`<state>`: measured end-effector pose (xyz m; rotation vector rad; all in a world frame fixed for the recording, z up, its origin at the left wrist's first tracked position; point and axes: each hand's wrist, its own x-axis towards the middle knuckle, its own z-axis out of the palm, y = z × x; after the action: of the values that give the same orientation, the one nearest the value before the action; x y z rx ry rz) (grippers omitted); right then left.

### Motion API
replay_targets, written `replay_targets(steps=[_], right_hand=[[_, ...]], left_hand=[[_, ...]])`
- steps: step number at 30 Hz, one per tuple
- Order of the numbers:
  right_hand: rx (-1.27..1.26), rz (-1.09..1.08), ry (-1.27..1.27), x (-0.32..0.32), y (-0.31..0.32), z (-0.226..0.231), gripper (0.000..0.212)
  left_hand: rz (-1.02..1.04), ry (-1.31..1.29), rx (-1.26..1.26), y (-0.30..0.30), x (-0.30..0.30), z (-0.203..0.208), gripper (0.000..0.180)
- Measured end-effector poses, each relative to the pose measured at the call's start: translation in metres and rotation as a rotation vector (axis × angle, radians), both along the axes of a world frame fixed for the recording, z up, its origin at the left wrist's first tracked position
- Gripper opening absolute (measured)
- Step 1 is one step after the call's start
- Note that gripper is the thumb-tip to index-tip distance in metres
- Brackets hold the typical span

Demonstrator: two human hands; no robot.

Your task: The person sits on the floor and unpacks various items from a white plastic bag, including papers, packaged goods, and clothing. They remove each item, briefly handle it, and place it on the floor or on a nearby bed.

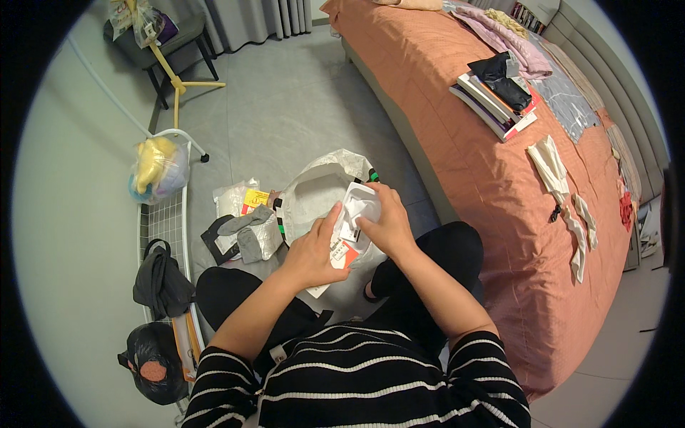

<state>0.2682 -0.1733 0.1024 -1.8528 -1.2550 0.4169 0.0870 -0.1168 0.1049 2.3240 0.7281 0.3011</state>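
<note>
Between my two hands is a small white box with an orange patch and printed labels near its lower end. My left hand grips its lower left side, fingers closed along the edge. From the upper right, my right hand holds it too, the thumb pressed on its face. Something white shows inside the box; I cannot tell what. Just beneath and beyond the hands stands an open white bag with green and black trim. Left of it, grey socks lie on plastic-wrapped packages.
A wire rack along the left wall holds a bag of plush toys, a dark cloth bag and a black plastic bag. The orange-covered bed on the right bears books and white garments. A stool stands far left.
</note>
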Motion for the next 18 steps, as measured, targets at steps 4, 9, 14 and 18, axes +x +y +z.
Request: replay_targets(steps=[4, 9, 14, 18], right_hand=[[0.194, -0.192, 0.102, -0.012, 0.011, -0.01, 0.027], [0.184, -0.277, 0.328, -0.015, 0.02, -0.026, 0.027], [0.197, -0.286, 0.357, -0.009, 0.032, -0.036, 0.027], [0.232, -0.327, 0.304, -0.015, 0.041, -0.042, 0.027]], left_hand=[[0.049, -0.062, -0.013, -0.006, 0.005, -0.014, 0.12], [0.06, -0.043, -0.015, -0.002, 0.006, -0.014, 0.123], [0.056, 0.001, -0.023, 0.001, 0.008, -0.012, 0.124], [0.097, 0.067, 0.01, -0.001, 0.014, -0.014, 0.125]])
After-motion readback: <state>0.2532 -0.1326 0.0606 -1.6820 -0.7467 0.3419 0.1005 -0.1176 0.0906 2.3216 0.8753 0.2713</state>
